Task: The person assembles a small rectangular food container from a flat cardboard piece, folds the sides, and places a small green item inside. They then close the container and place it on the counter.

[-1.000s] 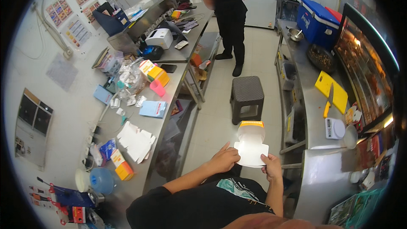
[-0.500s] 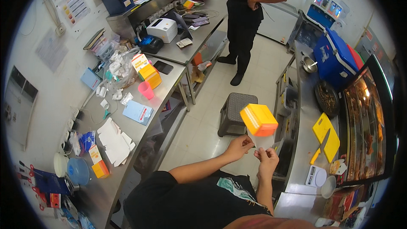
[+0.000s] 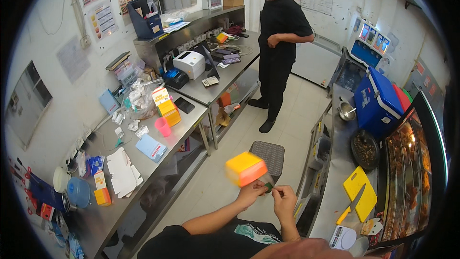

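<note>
My left hand (image 3: 251,194) and my right hand (image 3: 284,199) are close together in front of me, fingers pinched. A small dark green piece (image 3: 268,187) shows between their fingertips; its kind is too small to tell. Just beyond my left hand is a yellow-and-orange carton (image 3: 245,169), blurred by motion. How it is held up is hidden. A pale, see-through patch lies beside the fingers, too faint to make out.
A grey stool (image 3: 268,158) stands beyond my hands. On the left, a steel counter (image 3: 184,136) carries a pink cup (image 3: 163,126) and cartons. The right counter holds a knife (image 3: 352,205) on a yellow board (image 3: 366,193) beside a food display (image 3: 407,177). Farther off stands a person (image 3: 279,52).
The view has tilted up and turned. The carton has swung left relative to my hands, from above the right one to beyond the left. The dark green piece shows more now.
</note>
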The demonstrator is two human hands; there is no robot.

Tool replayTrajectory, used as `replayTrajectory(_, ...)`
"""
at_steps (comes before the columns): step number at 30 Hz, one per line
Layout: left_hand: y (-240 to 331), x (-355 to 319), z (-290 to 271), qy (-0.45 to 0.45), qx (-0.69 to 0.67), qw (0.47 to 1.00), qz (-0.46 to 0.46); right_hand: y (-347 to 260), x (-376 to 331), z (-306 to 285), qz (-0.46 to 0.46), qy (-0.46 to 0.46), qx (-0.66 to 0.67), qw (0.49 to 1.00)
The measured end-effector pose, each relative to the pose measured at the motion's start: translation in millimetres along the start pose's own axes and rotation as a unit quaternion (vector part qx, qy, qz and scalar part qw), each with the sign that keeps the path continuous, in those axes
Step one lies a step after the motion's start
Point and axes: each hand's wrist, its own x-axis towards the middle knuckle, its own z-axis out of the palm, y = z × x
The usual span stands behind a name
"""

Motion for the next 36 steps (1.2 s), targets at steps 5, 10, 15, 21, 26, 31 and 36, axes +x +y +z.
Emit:
replayTrajectory(5, -6.1, -11.9, 21.4, 0.011, -0.088, 0.995, -0.054, -16.0, 1.7, -17.1, -0.013, -0.048, -0.027, 0.998)
replayTrajectory(10, -0.9, -21.6, 33.3, 0.018, -0.070, 0.997, 0.012, -9.1, 2.0, -32.1, -0.049, -0.072, 0.035, 0.996)
replayTrajectory(15, -0.4, -27.1, 43.7, -0.005, 0.022, 0.994, 0.110, -5.0, -1.1, -41.5, 0.064, -0.052, 0.133, 0.988)
replayTrajectory(21, 0.6, -23.4, 39.7, -0.053, -0.052, 0.996, 0.048, -21.2, 4.9, -54.6, 0.098, -0.061, 0.174, 0.978)
replayTrajectory(26, -9.7, -19.0, 32.6, -0.073, -0.116, 0.990, 0.001, -23.2, 0.8, -51.9, 0.101, -0.071, 0.173, 0.977)
replayTrajectory(31, -11.7, -21.5, 34.5, -0.074, -0.147, 0.986, 0.000, -12.6, -1.6, -48.1, 0.105, -0.051, 0.179, 0.977)
replayTrajectory(36, -11.8, -20.7, 35.7, -0.066, -0.163, 0.984, -0.001, -20.9, 2.7, -53.5, 0.092, -0.077, 0.160, 0.980)
